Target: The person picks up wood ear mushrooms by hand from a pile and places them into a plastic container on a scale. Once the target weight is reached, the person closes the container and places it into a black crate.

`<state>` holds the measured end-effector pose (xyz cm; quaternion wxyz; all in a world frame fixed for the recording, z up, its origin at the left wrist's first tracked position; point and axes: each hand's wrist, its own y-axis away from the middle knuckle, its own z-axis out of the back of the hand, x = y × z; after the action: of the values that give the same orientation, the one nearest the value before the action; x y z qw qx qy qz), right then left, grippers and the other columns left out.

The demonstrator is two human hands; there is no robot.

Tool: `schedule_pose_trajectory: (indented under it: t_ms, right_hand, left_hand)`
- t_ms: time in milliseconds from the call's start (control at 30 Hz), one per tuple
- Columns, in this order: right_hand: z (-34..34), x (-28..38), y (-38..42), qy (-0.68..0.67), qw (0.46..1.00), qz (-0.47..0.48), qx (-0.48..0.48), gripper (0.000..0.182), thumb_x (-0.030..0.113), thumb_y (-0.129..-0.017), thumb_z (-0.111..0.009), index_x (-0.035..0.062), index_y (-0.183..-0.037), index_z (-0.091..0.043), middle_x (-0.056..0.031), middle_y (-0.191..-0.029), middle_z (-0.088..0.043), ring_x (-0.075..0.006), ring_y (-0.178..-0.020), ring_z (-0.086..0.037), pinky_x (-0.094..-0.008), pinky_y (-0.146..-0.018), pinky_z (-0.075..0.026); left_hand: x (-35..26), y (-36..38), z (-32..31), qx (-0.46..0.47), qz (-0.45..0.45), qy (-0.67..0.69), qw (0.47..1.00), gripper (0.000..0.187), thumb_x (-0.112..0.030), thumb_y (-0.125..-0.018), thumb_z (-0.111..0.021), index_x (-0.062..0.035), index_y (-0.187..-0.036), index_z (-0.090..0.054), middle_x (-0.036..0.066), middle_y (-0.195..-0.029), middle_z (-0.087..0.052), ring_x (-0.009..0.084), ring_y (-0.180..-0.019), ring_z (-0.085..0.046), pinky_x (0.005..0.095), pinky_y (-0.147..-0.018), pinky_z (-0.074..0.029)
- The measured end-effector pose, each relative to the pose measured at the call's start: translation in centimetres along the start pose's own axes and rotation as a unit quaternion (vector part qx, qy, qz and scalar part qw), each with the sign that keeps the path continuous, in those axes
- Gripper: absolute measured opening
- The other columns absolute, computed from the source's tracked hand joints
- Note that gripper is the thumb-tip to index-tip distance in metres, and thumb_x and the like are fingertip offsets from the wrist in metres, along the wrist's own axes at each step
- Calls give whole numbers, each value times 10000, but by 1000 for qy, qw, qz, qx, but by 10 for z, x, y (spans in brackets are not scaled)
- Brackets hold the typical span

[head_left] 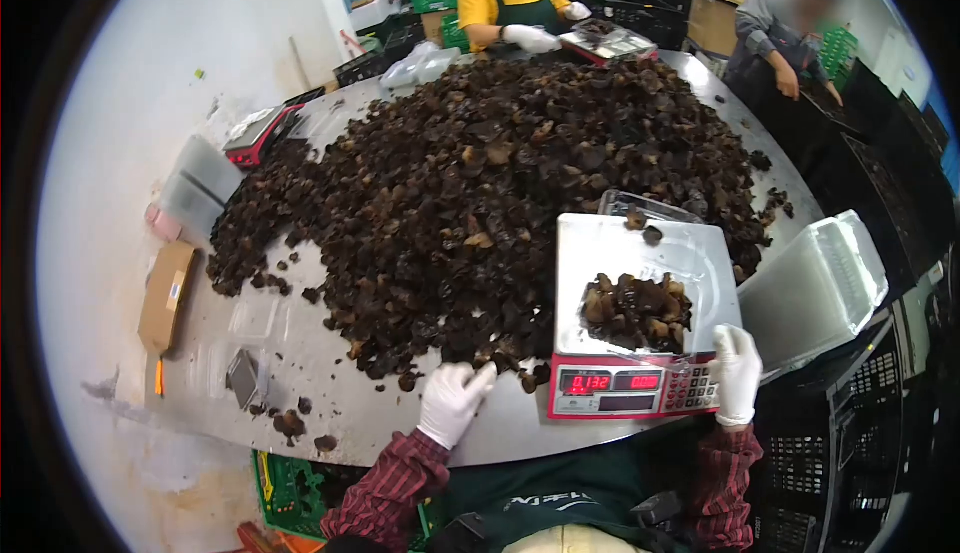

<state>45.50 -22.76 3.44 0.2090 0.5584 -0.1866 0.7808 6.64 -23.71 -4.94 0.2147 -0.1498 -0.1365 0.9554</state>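
Observation:
My left hand [455,403], in a white glove, is at the front edge of a big heap of dark wood ear mushrooms [480,183]. Its fingers are curled in, and whatever they may hold is hidden. My right hand [737,375], also gloved, is at the right side of the red and white digital scale [645,241], fingers extended by the keypad. On the scale's plate sits a portion of wood ear mushrooms [638,311], apparently in a clear plastic box. A couple of loose pieces lie higher on the plate. The red display reads 0.132.
Stacked clear plastic boxes [815,278] stand right of the scale. At the left are a cardboard piece [168,298], more clear boxes [195,188] and a second scale [262,135]. Across the table a person [515,8] works at another scale; another person [785,38] stands by black crates.

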Motion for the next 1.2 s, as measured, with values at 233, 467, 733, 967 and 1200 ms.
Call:
schedule_pose_trajectory:
  t_ms: [233,467,733,967,1200]
  right_hand:
    - [-23,25,12,-90,979,-109,150,193,181,-950,-555,-5,-993,-583,7,-591,-522,-47,-461,-452,-200,-450,-346]
    - [-22,20,-11,-19,975,-72,211,298,200,-933,-593,-30,-1122,-599,-18,-610,-558,-57,-496,-506,-218,-479,-397]
    - [-76,69,-107,237,844,437,199,423,230,-875,-641,4,-1197,-486,-217,-889,-593,-349,-829,-597,-408,-715,-482]
    - [-160,58,-159,381,767,354,376,606,385,-851,-644,-1,-1273,-445,-230,-1007,-628,-377,-938,-617,-422,-804,-492]
    - [-158,59,-157,357,761,344,418,244,251,-863,-579,74,-1001,-673,-180,-914,-671,-338,-884,-657,-408,-776,-511]
  left_hand:
    - [8,-32,-28,-26,-22,-47,998,528,-353,-711,-740,-197,-1200,-616,104,-1193,-554,314,-1086,-510,478,-883,-408]
    - [32,-14,-17,-108,56,107,987,343,42,-648,-638,-87,-963,-680,100,-860,-552,282,-790,-587,340,-677,-493]
    - [-57,-135,62,-149,-102,187,966,365,47,-668,-646,-76,-1010,-677,115,-943,-572,279,-819,-596,342,-687,-506]
    - [-116,-198,27,93,-233,128,959,482,-397,-833,-653,-218,-1274,-571,159,-1252,-501,346,-1189,-447,464,-999,-358]
    - [-102,-190,68,81,-260,190,943,524,-271,-774,-715,-208,-1278,-588,181,-1387,-444,367,-1300,-388,478,-1079,-291]
